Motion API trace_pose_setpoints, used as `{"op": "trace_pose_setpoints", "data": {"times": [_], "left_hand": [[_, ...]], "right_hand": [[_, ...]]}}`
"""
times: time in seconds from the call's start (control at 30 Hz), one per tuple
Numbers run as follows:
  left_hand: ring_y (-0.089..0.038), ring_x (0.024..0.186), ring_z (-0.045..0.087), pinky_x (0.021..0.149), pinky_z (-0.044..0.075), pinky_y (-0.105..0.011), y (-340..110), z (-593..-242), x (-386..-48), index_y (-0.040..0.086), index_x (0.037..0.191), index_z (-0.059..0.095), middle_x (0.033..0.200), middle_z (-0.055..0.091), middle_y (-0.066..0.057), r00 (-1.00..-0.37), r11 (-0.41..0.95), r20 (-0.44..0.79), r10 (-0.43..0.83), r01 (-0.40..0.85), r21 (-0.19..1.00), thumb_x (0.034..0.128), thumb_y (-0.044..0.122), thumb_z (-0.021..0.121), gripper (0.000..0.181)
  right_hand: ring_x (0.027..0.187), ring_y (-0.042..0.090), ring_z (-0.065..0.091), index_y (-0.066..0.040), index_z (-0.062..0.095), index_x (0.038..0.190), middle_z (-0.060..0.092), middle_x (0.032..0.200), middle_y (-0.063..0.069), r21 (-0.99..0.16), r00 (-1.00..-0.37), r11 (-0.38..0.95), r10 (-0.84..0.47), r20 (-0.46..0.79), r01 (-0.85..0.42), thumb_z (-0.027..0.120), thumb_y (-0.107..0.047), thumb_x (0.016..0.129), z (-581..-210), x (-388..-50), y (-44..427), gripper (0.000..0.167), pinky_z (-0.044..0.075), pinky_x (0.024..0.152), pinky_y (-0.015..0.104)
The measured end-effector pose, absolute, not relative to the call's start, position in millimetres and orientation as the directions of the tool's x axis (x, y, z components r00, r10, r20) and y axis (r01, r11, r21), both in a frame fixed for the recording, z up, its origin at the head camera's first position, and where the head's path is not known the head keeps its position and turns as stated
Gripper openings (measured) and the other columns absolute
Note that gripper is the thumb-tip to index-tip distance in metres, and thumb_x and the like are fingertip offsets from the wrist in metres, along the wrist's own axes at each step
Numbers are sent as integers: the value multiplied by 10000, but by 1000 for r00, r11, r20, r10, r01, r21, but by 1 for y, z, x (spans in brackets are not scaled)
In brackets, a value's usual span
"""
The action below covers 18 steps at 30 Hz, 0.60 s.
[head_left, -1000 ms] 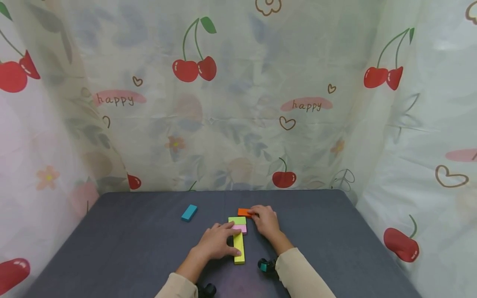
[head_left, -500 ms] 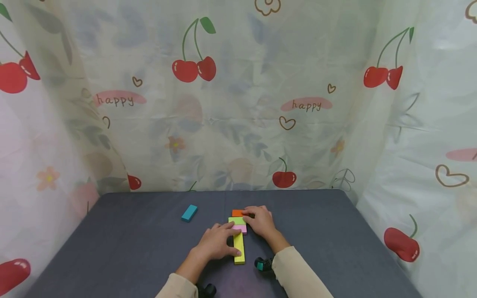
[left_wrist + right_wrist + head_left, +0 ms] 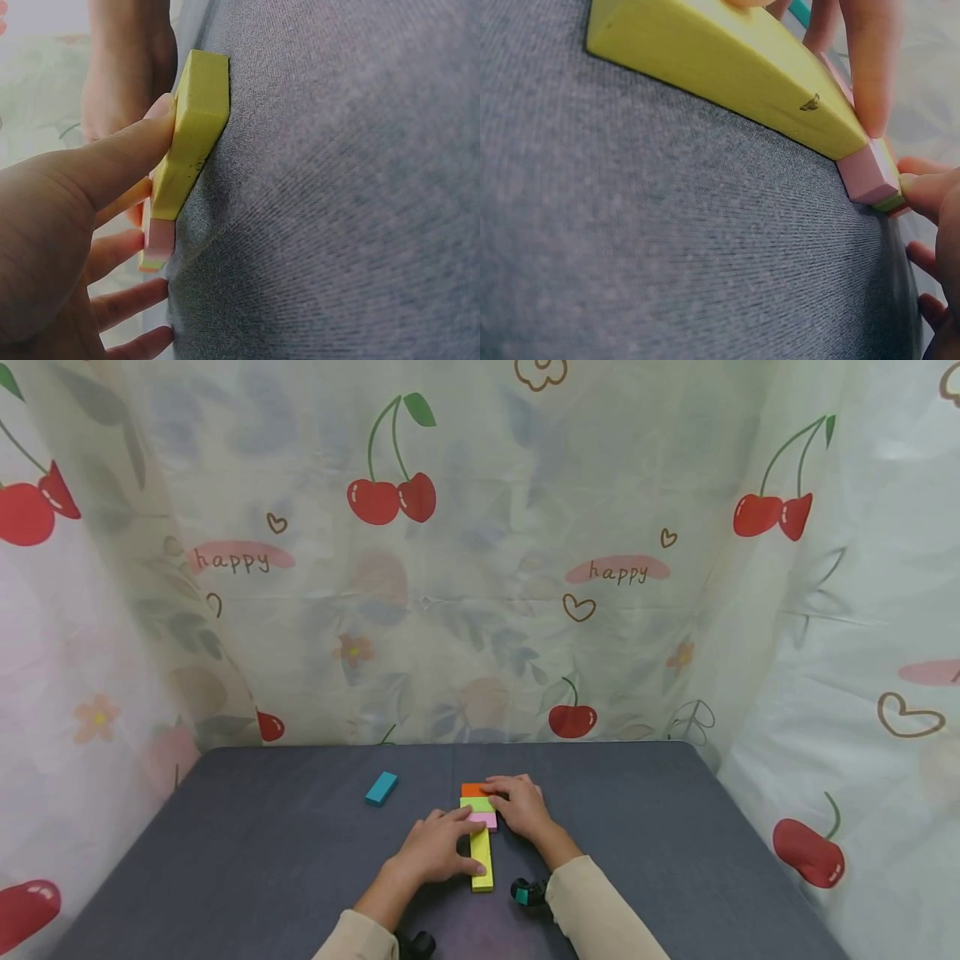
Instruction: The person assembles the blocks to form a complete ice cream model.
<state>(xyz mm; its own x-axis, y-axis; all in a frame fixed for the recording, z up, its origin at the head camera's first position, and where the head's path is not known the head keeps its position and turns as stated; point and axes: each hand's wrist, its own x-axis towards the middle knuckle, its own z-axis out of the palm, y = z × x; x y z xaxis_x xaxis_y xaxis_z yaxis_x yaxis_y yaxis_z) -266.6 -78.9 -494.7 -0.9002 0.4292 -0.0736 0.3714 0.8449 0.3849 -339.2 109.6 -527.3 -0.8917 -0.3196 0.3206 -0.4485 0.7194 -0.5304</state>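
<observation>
Flat blocks form a T on the dark cloth: yellow (image 3: 482, 860) as the stem, with pink (image 3: 488, 820), light green (image 3: 481, 804) and orange (image 3: 472, 790) lying crosswise beyond it, side by side. My left hand (image 3: 433, 847) rests spread from the left, its thumb on the yellow block (image 3: 196, 105) and fingertips at the pink and green ones. From the right, my right hand (image 3: 522, 807) curls its fingers over the orange block's right end. In the right wrist view its thumb touches the end of the green block (image 3: 889, 202).
A blue block (image 3: 381, 788) lies apart at the back left of the dark table (image 3: 285, 860). Patterned curtains (image 3: 480, 560) hang behind the table and at both sides. Black wrist devices show near both sleeves.
The orange block has slid left with my right hand, from beyond the green block's right end to lie alongside its far edge. My left hand stays in place.
</observation>
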Motion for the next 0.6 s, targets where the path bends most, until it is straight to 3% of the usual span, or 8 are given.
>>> {"op": "trace_pose_setpoints", "data": {"times": [0.43, 0.6], "left_hand": [[-332, 1235, 438, 950, 358, -591, -80, -494, -267, 303, 1364, 589, 1478, 442, -42, -898, 841, -64, 435, 380, 386, 752, 560, 768, 688], [-332, 1231, 443, 948, 362, -588, -81, -494, -267, 302, 1356, 596, 1476, 446, -39, -896, 839, -65, 440, 385, 384, 753, 568, 762, 679]], "right_hand": [[1109, 280, 527, -143, 733, 1171, 641, 1270, 34, -523, -876, 706, -342, 339, -478, 658, -126, 929, -527, -340, 109, 254, 337, 947, 558], [1192, 298, 497, -151, 731, 1175, 622, 1297, 27, -449, -865, 746, -361, 348, -492, 658, -141, 931, -527, -338, 108, 254, 346, 967, 567]]}}
